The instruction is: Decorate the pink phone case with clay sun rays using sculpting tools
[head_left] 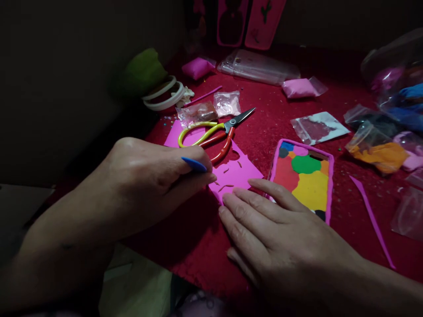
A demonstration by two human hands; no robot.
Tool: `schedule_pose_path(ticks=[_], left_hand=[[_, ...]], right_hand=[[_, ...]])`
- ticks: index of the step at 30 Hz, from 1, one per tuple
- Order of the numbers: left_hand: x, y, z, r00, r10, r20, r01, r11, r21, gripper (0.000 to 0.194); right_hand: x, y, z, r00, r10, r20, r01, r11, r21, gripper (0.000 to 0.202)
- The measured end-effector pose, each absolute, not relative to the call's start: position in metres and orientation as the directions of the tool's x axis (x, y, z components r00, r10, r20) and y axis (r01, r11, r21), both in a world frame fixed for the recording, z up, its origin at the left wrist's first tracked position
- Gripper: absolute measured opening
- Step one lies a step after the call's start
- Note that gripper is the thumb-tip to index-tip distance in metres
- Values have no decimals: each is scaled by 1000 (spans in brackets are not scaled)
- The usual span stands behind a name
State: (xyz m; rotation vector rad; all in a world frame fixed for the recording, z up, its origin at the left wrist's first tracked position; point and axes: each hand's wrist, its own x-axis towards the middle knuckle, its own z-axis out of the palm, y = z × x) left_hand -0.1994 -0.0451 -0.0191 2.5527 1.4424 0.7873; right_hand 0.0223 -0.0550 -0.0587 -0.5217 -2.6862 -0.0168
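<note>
On the red cloth (267,121), the left hand (148,171) is gripping a blue tool (194,164) beside a pink craft sheet (246,173) that is lying flat, probably light, flexible and best held by its edges, showing ragged cutouts and thin brown strips (226,187), while the right hand (277,233), apart from the left, is touching its near edge.

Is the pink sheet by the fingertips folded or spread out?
Spread out: what shows of the pink sheet lies flat on the red surface, with no fold visible.
</note>
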Motion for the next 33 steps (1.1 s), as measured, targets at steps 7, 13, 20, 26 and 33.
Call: schedule_pose_path(ticks=[7, 13, 20, 26, 33], left_hand=[[-200, -45, -18, 510, 761, 401, 751, -621, 223, 11], [-199, -44, -20, 505, 771, 388, 766, -607, 210, 12], [-199, -46, -19, 512, 761, 399, 748, -623, 228, 14], [-200, -46, -20, 512, 771, 378, 766, -609, 205, 17], [-198, -45, -19, 506, 770, 389, 759, -612, 222, 15]], right_hand=[[25, -56, -59, -857, 348, 379, 354, 934, -57, 24], [24, -56, -60, -851, 350, 392, 357, 932, -59, 24], [23, -55, -60, -845, 356, 399, 362, 930, -62, 23], [24, -55, -59, -849, 352, 395, 358, 932, -61, 23], [25, -55, -59, -849, 360, 387, 369, 928, -55, 24]])
